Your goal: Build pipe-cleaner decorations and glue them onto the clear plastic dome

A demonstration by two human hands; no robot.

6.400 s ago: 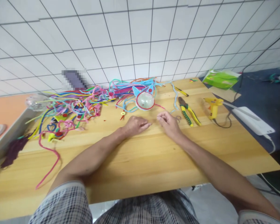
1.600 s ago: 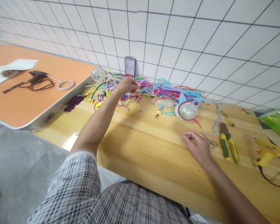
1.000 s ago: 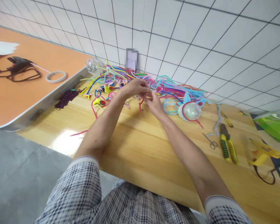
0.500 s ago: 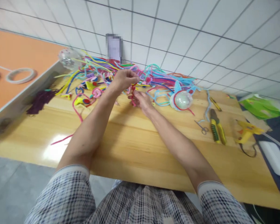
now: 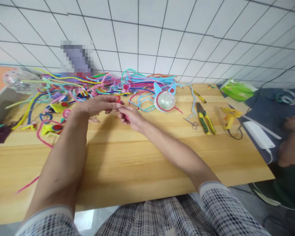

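Note:
My left hand is closed around a small red pipe cleaner, whose bent end shows at the fingertips. Against it, my right hand is pinched, and a pinkish-red bit of pipe cleaner shows between its fingers. The fingertips of both hands meet; most of the held piece is hidden by them. Just behind lies a heap of colourful pipe cleaners. To the right of my hands sits a clear dome with blue pointed ears and a red rim.
On the right lie small scissors, yellow-green pliers, a yellow cutter and a yellow glue gun. A green packet lies beyond. Another person's arm shows at the far right. A blurred phone-like slab leans on the tiled wall.
The view has swung to the right, bringing another person's arm into sight. My left hand has lowered beside my right, and their fingertips now meet at the red piece.

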